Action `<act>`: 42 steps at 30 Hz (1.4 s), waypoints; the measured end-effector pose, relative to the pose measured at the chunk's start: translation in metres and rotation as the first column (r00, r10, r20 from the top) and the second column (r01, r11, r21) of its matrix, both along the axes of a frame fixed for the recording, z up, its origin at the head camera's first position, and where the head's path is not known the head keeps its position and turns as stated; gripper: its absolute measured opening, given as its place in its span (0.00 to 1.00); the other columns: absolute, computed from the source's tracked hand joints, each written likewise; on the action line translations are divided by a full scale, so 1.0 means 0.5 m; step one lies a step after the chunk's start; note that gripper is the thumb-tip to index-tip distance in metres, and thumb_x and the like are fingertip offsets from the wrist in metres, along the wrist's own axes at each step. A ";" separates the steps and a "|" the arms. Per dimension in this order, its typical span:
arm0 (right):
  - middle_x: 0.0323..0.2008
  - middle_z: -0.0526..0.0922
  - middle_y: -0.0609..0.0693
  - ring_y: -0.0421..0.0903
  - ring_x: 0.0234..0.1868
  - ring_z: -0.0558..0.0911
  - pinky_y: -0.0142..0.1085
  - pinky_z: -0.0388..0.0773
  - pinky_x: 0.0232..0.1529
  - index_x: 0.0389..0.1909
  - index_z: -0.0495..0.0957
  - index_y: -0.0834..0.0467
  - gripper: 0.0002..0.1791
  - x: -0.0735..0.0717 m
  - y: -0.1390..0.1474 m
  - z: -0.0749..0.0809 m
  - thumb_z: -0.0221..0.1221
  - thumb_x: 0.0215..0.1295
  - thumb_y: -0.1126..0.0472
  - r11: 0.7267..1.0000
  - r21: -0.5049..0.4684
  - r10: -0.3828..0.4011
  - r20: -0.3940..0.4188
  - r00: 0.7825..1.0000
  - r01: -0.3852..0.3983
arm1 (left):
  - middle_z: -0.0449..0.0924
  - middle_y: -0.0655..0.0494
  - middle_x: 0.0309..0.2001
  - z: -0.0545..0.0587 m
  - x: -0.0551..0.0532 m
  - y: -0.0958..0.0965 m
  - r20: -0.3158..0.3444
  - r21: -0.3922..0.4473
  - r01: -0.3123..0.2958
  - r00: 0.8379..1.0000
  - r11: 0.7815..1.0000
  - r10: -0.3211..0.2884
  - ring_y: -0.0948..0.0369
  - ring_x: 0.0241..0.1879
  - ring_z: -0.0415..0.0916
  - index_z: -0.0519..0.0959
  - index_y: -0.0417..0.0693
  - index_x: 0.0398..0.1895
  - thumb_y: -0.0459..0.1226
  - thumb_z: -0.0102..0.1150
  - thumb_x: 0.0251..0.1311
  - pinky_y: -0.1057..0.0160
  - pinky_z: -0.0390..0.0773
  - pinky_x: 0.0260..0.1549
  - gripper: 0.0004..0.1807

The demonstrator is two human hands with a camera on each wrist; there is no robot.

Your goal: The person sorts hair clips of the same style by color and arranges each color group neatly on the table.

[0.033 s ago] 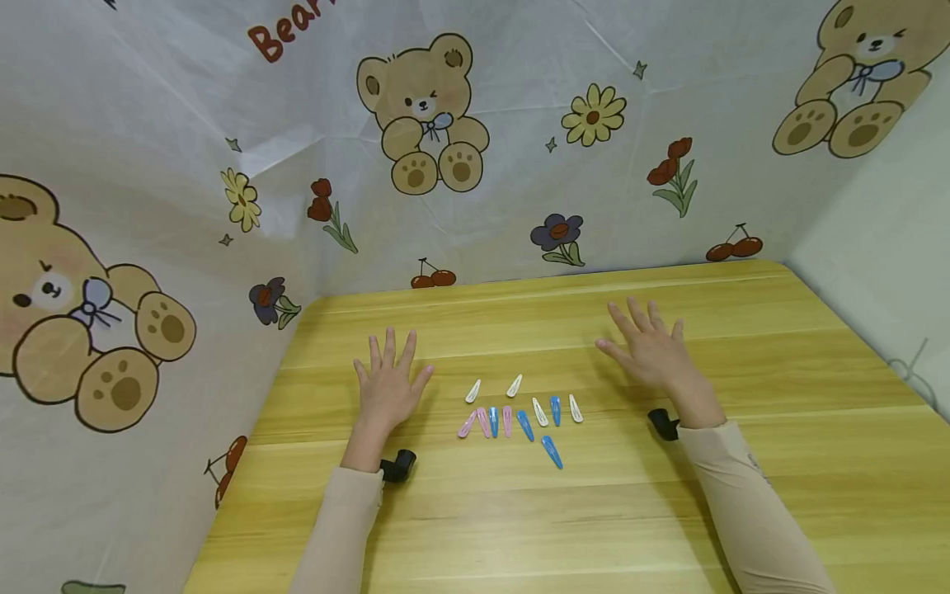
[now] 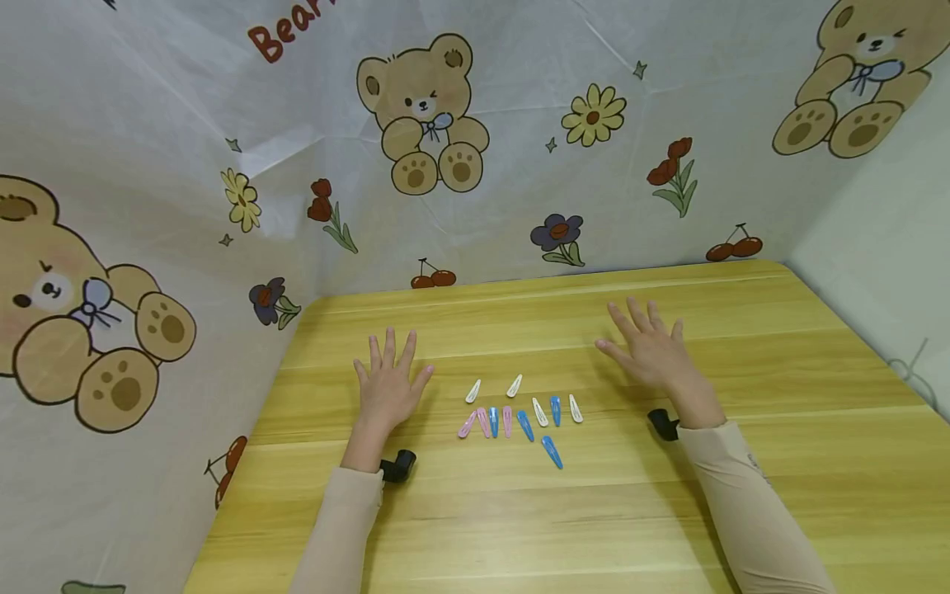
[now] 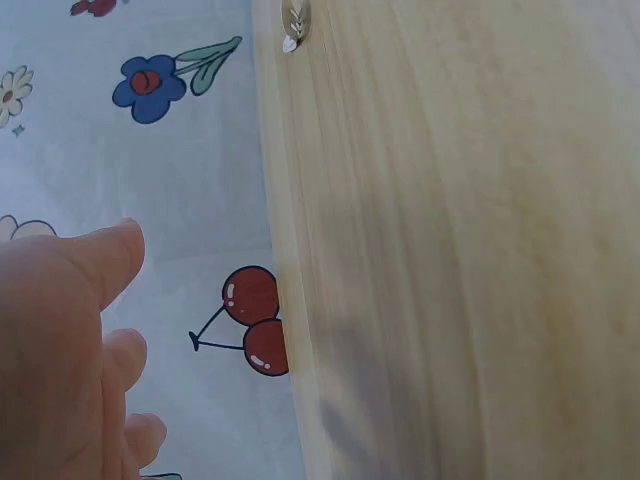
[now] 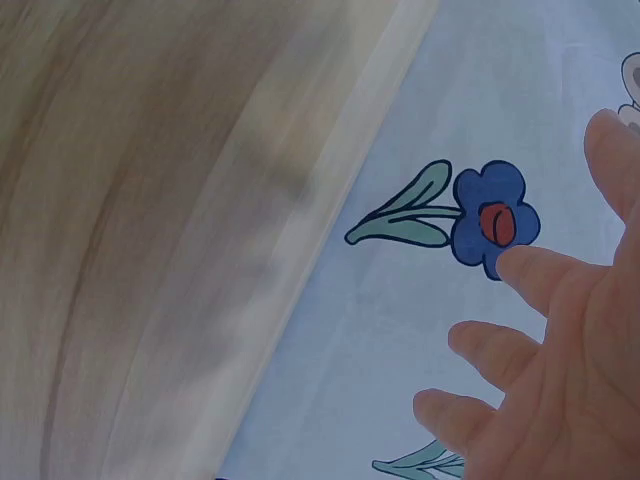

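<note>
Snap hair clips lie loosely grouped on the wooden table between the two hands in the head view. Several are white, like the white clip (image 2: 514, 385) at the back; several are blue, like the blue clip (image 2: 552, 452) lying nearest the front. Three are pink, among them a pink clip (image 2: 507, 421) in the middle row. To the left of the clips, the left hand (image 2: 389, 391) is held palm down with fingers spread, holding nothing. The right hand (image 2: 650, 353) is beyond them on the right, also spread and holding nothing, with its shadow on the table.
The wooden table (image 2: 816, 355) meets a cloth (image 2: 505, 165) printed with bears, flowers and cherries at its back and left. A white wall (image 2: 891, 247) stands at right, with a thin cord (image 2: 914, 371) by the table edge. Black wrist devices show at both wrists.
</note>
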State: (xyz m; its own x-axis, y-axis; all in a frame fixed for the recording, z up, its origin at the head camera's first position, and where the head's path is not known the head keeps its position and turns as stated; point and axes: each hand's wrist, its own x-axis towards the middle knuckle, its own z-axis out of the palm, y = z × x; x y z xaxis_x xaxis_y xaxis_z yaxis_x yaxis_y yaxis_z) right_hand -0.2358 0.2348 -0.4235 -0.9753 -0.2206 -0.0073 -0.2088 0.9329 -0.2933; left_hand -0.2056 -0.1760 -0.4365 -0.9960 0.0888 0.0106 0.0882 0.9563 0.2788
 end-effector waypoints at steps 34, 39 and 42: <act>0.47 0.78 0.63 0.56 0.47 0.78 0.50 0.77 0.51 0.57 0.73 0.72 0.34 0.042 -0.189 -0.026 0.67 0.59 0.50 0.913 -0.374 0.160 -0.037 0.987 -0.162 | 0.67 0.45 0.69 -0.038 -0.025 0.040 0.002 0.568 0.204 0.969 0.798 -0.249 0.45 0.71 0.60 0.70 0.41 0.67 0.39 0.68 0.58 0.43 0.59 0.69 0.34; 0.46 0.79 0.61 0.55 0.47 0.78 0.48 0.77 0.51 0.56 0.74 0.71 0.34 0.042 -0.220 -0.029 0.69 0.58 0.50 0.916 -0.365 0.191 0.032 0.981 -0.166 | 0.65 0.47 0.70 -0.048 -0.029 0.053 0.064 0.622 0.170 0.962 0.765 -0.266 0.46 0.73 0.57 0.71 0.43 0.67 0.38 0.67 0.59 0.44 0.56 0.71 0.32; 0.46 0.80 0.61 0.55 0.48 0.79 0.48 0.78 0.51 0.55 0.74 0.72 0.33 0.041 -0.229 -0.031 0.69 0.58 0.50 0.914 -0.369 0.203 0.060 0.977 -0.167 | 0.65 0.47 0.71 -0.056 -0.032 0.058 0.071 0.630 0.176 0.957 0.757 -0.281 0.46 0.74 0.54 0.72 0.43 0.66 0.38 0.67 0.59 0.42 0.53 0.71 0.31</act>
